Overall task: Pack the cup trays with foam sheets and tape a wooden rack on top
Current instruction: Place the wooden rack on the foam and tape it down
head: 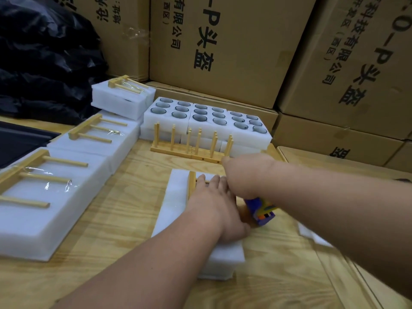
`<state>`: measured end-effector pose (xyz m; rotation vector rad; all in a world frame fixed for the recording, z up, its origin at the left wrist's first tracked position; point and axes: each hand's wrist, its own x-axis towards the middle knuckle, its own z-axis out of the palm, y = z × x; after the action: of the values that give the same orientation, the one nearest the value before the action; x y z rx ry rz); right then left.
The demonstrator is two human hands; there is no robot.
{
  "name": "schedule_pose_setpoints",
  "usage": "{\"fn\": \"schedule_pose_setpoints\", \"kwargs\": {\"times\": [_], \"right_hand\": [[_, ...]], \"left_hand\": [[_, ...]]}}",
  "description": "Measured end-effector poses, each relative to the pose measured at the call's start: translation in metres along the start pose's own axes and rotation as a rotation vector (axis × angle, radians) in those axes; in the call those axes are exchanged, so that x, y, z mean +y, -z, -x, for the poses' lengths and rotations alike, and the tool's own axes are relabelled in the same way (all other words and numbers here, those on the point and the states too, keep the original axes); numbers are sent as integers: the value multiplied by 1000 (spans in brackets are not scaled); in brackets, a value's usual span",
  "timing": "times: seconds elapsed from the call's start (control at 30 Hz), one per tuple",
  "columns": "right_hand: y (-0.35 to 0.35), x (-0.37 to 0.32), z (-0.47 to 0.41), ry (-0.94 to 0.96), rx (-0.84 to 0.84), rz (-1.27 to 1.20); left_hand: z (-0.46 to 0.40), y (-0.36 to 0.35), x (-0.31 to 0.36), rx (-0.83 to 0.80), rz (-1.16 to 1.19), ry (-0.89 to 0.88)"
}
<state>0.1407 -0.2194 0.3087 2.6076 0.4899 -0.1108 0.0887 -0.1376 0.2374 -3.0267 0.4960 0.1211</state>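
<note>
The left hand (214, 206) pressed flat on the wooden rack (192, 186) atop the foam pack (176, 201) on the counter (111, 219); the right hand (247, 175), just beside, had its grip clamped on a tape dispenser (260, 211).

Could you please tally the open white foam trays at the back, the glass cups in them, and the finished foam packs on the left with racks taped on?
Open white foam cup trays: 3
Grey glass cups: 18
Finished white foam packs with a taped wooden rack: 3
Total: 24
</note>
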Motion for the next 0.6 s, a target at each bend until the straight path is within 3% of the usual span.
{"fn": "schedule_pose_setpoints", "kwargs": {"times": [0.17, 0.3, 0.43, 0.6], "right_hand": [[8, 47, -1, -123, 64, -128], [-8, 57, 0, -271, 298, -293], [-45, 37, 6, -301, 463, -420], [-86, 19, 8, -397, 442, -504]], "left_hand": [[3, -4, -1, 18, 54, 23], [1, -6, -1, 34, 83, 19], [-1, -8, -2, 18, 73, 5], [-2, -9, -3, 27, 76, -2]]}}
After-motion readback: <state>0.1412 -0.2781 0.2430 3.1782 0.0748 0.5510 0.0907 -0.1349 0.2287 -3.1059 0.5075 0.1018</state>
